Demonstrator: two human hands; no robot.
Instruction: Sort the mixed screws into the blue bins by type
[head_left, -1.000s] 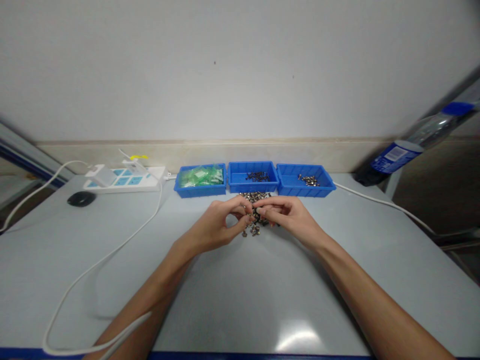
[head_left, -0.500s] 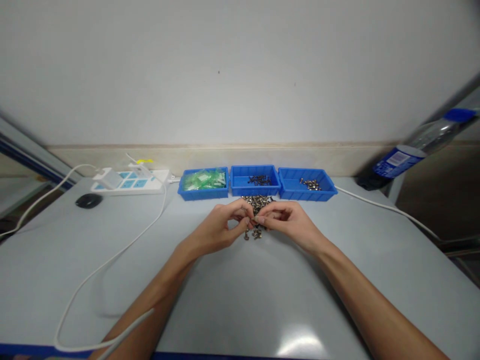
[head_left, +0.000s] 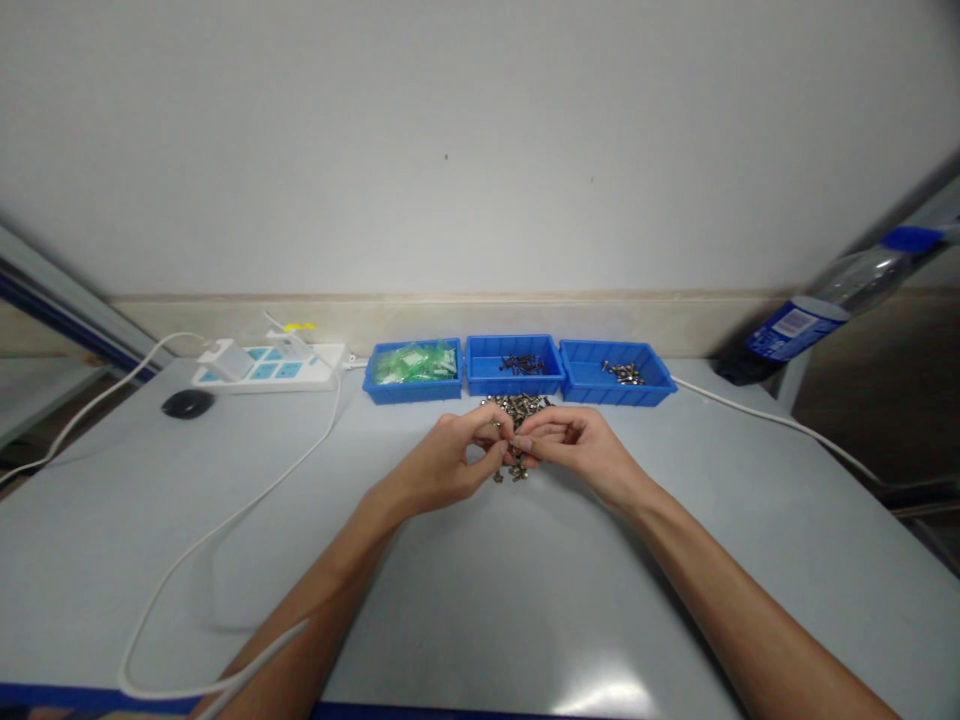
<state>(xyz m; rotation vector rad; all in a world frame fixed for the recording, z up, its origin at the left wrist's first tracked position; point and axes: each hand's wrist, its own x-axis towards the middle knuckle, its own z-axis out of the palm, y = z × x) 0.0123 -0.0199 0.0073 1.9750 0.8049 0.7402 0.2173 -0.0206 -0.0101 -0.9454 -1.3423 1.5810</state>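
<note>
My left hand (head_left: 454,458) and my right hand (head_left: 581,445) meet fingertip to fingertip over a pile of small metal screws (head_left: 517,405) on the table. Thumb and forefinger are pinched together on each hand. Whatever sits between the fingertips is too small to make out. A few loose screws (head_left: 519,472) lie just below the fingers, and part of the pile is hidden behind them. Right behind the pile is a blue bin (head_left: 480,385) with dark screws (head_left: 523,365). To its right, another blue bin (head_left: 600,391) holds shiny screws (head_left: 626,374).
A left-hand blue bin (head_left: 412,396) contains green-tinted plastic packets (head_left: 416,362). Further left are a white power strip (head_left: 315,380) and a black mouse (head_left: 188,404). One white cable (head_left: 217,527) crosses the table and passes over my left forearm. At far right stands a bottle (head_left: 795,330).
The whole view has shifted slightly. My hands stay together over the screws, with only small finger movements; the left fingers look a little more parted from the thumb.
</note>
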